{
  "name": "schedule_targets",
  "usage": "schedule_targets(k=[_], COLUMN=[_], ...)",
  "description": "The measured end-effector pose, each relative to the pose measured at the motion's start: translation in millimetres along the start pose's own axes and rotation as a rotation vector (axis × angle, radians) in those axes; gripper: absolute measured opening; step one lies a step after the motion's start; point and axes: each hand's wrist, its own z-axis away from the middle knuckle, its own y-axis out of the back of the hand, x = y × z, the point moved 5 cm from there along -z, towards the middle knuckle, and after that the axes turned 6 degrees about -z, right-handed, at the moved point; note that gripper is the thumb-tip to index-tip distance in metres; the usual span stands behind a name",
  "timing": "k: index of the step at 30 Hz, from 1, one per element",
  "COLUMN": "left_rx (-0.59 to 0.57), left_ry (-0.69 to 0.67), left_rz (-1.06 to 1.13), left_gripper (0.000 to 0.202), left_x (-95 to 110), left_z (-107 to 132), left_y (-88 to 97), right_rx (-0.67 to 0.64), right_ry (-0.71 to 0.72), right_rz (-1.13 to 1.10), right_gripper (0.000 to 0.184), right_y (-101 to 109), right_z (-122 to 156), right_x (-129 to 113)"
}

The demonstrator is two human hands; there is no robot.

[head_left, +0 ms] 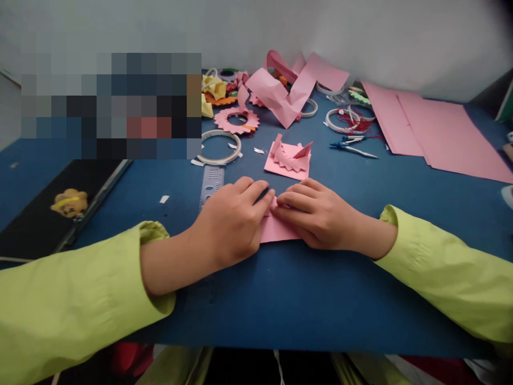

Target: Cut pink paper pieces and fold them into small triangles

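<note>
A piece of pink paper (278, 231) lies on the blue table between my two hands. My left hand (236, 222) presses on its left side, fingers bent and thumb side hidden. From the right, my right hand (320, 211) pinches the paper's upper part, its fingertips almost touching those of the left. Much of the paper is covered by both hands, so its folds are hard to make out. Just beyond them sits a folded pink paper piece (289, 158) with overlapping pleats and two raised points, resting on a pink square.
A ruler (212, 179) lies beside my left hand. Behind are a tape roll (219, 147), a pleated pink ring (236, 121), crumpled pink paper (288, 99) and a compass (355, 147). Pink sheets (449, 131) lie at right; a dark device (52, 208) is at left.
</note>
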Motion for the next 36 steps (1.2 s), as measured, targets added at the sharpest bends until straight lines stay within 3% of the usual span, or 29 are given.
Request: schedule_targets(k=[6, 26, 36], left_rx=[0.102, 0.145, 0.163], left_ry=[0.000, -0.075, -0.055], left_rz=[-0.062, -0.270, -0.237], left_gripper=[0.036, 0.025, 0.019], left_x=[1.9, 16.0, 17.7], left_z=[2.5, 8.0, 5.0], left_y=[4.6, 21.1, 19.4], right_rx=[-0.005, 0.008, -0.001], right_ry=[-0.004, -0.009, -0.015], right_rz=[-0.007, -0.031, -0.028], right_gripper=[0.025, 0.023, 0.024], right_y=[0.1, 0.1, 0.2], right_z=[-1.2, 0.2, -1.4], right_x=[-0.6, 0.3, -0.1])
